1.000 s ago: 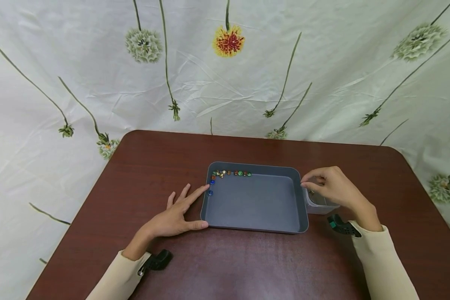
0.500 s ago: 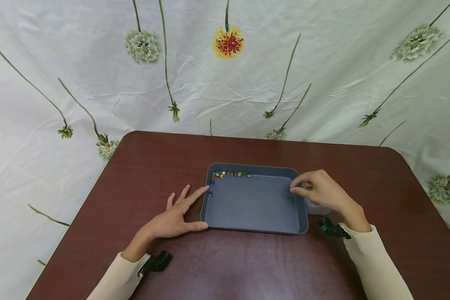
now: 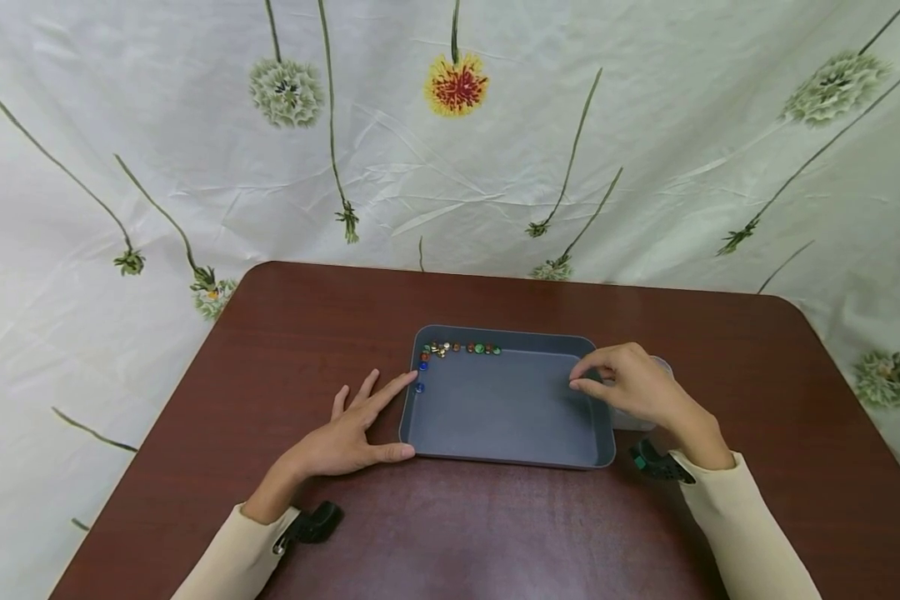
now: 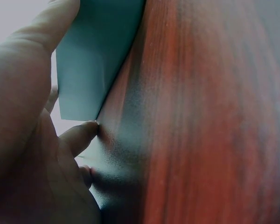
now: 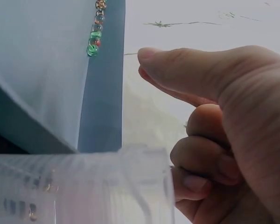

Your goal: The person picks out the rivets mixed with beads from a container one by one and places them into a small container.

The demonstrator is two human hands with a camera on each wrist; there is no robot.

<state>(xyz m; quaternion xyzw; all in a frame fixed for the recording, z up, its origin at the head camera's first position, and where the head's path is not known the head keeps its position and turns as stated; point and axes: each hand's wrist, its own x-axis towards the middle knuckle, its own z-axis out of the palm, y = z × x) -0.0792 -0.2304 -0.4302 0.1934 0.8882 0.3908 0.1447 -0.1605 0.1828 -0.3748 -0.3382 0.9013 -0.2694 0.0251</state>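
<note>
My left hand (image 3: 348, 433) lies spread at the left end of a dark grey tray (image 3: 510, 458), thumb and index fingertip right at its rim. Glass beads (image 3: 479, 348) in green, amber and gold line the tray's far side, and blue ones (image 3: 420, 387) run down its left. My right hand (image 3: 633, 383) hovers over the tray's right part, thumb and index fingertips together, other fingers curled. I cannot tell whether a bead is pinched there. Under that hand, a clear plastic container (image 5: 84, 186) with some small gold pieces stands against the tray's right end.
The tray and container rest on a reddish-brown wooden table (image 3: 330, 308) with rounded far corners. Behind it hangs a white cloth (image 3: 390, 167) printed with flowers. Dark straps with small devices sit on both wrists.
My right hand has moved left and slightly down from over the container to above the tray's right part, fingertips still together. My left hand and the beads stay in place.
</note>
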